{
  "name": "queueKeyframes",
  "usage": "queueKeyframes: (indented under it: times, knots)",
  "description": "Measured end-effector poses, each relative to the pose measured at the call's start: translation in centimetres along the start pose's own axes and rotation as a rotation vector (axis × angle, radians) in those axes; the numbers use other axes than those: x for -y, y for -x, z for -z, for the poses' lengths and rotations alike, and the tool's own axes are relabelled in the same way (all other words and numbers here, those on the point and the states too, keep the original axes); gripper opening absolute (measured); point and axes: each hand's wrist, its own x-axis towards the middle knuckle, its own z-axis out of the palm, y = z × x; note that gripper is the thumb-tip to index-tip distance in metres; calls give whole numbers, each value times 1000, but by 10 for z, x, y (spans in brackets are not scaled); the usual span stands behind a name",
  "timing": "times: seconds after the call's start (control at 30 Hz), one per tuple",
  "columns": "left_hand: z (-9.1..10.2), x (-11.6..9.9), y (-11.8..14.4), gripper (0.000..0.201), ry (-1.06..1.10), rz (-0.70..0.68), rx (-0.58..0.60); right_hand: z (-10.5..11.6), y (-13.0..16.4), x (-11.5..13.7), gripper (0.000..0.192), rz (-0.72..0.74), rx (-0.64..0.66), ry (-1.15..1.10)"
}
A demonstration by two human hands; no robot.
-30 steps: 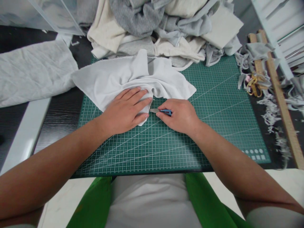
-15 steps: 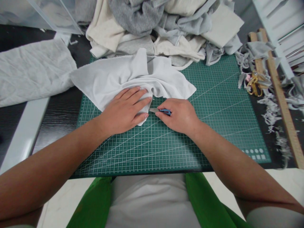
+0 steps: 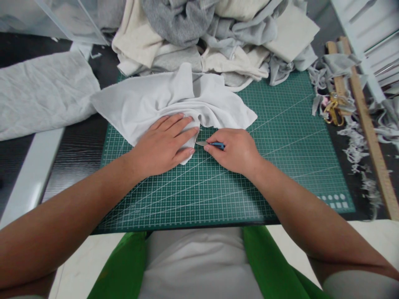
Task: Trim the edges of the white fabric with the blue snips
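Observation:
My left hand point(image 3: 163, 144) lies flat, fingers spread a little, pressing the near edge of a crumpled white cloth point(image 3: 149, 101) onto a green cutting mat point(image 3: 280, 141). My right hand point(image 3: 235, 150) is closed around small blue-handled snips point(image 3: 211, 144). Their metal tip points left and sits at the cloth's edge, just beside my left fingertips. The two hands are almost touching.
A heap of grey and cream fabric point(image 3: 215, 37) lies behind the mat. A flat grey cloth point(image 3: 43, 93) rests at the left. Gold scissors point(image 3: 333, 112), a wooden ruler point(image 3: 369, 128) and frayed scraps point(image 3: 355, 145) lie at the right. A clear plastic box point(image 3: 56, 18) stands at the far left.

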Motion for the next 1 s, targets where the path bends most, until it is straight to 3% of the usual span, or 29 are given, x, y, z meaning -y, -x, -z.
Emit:
queueKeyframes:
  times: [1.0]
  knots:
    - [0, 0, 0, 54, -23, -8, 10, 1, 1, -2, 18, 34, 0, -26]
